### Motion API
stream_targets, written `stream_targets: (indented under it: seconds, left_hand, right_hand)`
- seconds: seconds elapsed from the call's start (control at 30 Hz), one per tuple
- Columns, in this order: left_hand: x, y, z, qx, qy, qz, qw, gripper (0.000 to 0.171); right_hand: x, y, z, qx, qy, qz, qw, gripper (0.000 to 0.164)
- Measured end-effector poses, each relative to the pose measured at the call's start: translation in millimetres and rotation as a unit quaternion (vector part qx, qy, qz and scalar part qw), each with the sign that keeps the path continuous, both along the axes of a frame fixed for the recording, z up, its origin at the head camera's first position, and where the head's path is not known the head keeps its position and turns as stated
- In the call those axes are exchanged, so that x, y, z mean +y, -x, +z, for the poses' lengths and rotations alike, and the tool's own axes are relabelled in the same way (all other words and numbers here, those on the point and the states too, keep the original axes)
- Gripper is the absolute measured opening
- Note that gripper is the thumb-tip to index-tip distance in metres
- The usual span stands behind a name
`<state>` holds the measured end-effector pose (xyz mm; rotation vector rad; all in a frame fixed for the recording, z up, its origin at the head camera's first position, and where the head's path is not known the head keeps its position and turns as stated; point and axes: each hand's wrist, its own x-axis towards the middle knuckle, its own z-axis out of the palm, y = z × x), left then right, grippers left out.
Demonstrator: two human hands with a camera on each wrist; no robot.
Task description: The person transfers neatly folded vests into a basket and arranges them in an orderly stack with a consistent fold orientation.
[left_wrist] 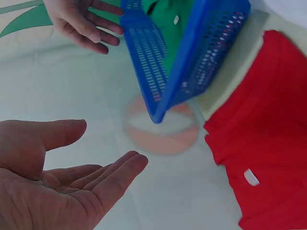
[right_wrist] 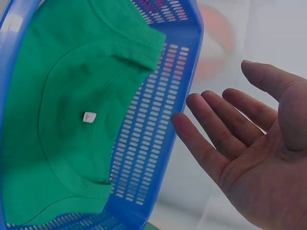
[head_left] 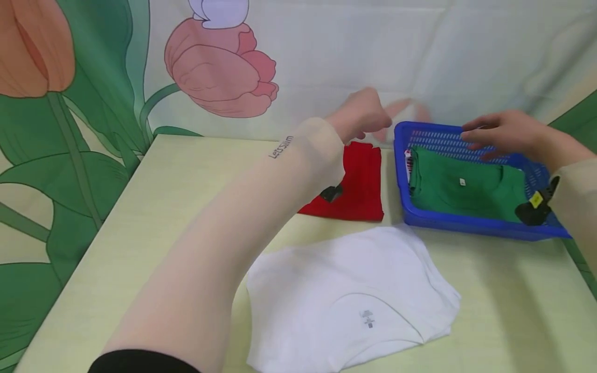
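Observation:
My left hand (head_left: 361, 114) is held in the air behind a folded red garment (head_left: 361, 181), near the left end of a blue plastic basket (head_left: 466, 228). In the left wrist view the left palm (left_wrist: 62, 191) shows with fingers extended and nothing in it. My right hand (head_left: 510, 134) hovers over the basket's back rim, its fingers (right_wrist: 211, 129) spread and holding nothing in the right wrist view. Inside the basket lies a folded green shirt (head_left: 466, 186) with a small white label at its neck. The left forearm hides part of the red garment.
A folded white T-shirt (head_left: 326, 269) lies on the pale yellow table (head_left: 177, 171), in front of the red garment and basket. Behind the table hangs a cloth backdrop (head_left: 336, 52) printed with flowers. Striped fabric (head_left: 408, 161) peeks out at the basket's left end.

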<state>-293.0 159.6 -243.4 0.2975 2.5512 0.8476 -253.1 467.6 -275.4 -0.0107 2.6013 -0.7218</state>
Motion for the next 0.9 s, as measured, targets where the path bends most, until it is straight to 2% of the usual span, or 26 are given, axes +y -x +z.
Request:
stream_targets:
  seconds: [0.2, 0.4, 0.47, 0.63, 0.9]
  left_hand:
    - [-22, 1.5, -3.9, 0.021, 0.024, -0.009, 0.9994, 0.040]
    - [-43, 3.8, -9.2, 0.037, 0.039, -0.013, 0.9985, 0.025]
    - [-50, 4.4, -11.5, 0.038, 0.040, -0.010, 0.9984, 0.028]
    - [-69, 5.1, -16.3, 0.036, 0.045, 0.001, 0.9983, 0.056]
    - [-95, 6.1, -16.9, 0.027, 0.047, -0.011, 0.9985, 0.068]
  right_hand:
    - [-14, 6.4, 4.1, 0.010, 0.010, 0.003, 1.000, 0.078]
    - [-30, 10.8, 6.9, 0.023, 0.012, 0.008, 1.000, 0.078]
    - [-36, 12.7, 7.9, 0.025, 0.016, 0.014, 0.999, 0.078]
    - [-57, 17.4, 11.4, 0.033, 0.027, 0.021, 0.999, 0.076]
    - [-96, 18.5, 19.9, 0.055, 0.039, 0.043, 0.997, 0.070]
